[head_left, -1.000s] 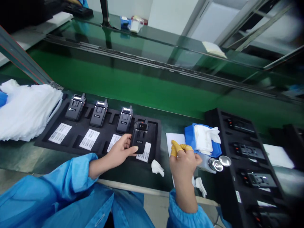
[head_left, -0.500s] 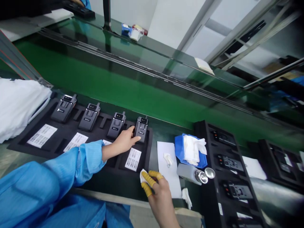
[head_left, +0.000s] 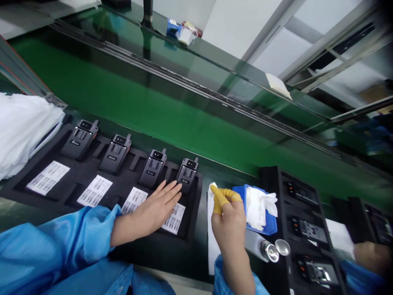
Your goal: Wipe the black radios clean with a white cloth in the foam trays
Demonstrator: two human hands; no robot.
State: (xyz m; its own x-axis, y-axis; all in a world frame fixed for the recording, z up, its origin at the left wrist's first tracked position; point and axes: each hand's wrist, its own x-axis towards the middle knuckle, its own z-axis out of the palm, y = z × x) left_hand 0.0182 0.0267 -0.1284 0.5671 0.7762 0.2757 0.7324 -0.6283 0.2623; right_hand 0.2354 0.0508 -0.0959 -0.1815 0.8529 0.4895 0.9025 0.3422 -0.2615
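Observation:
My left hand (head_left: 158, 207) lies flat with its fingers stretched out over the foam tray (head_left: 129, 164). Its fingertips reach the bottom end of the rightmost handheld radio (head_left: 186, 174), and the palm partly covers a barcode label sheet (head_left: 174, 219). Several such black radios, one of them a radio (head_left: 152, 168) just to the left, lie in the tray's slots. Yellow finger cots cover fingers of my right hand (head_left: 229, 211), which pinches a small white wipe (head_left: 212, 187) above a white paper sheet (head_left: 213, 246), right of the tray.
A blue bin (head_left: 270, 223) holds white wipes (head_left: 256, 207). Beside it lies a bottle (head_left: 256, 243) with a metal top. Another foam tray (head_left: 284, 229) of devices stands to the right. A co-worker's hand (head_left: 370, 256) shows at the right edge. White bags (head_left: 27, 131) lie far left.
My left hand has drawn back from the rightmost radio and flattened out. The right hand, still pinching the wipe, has moved up and right. A co-worker's hand has come into view at the right.

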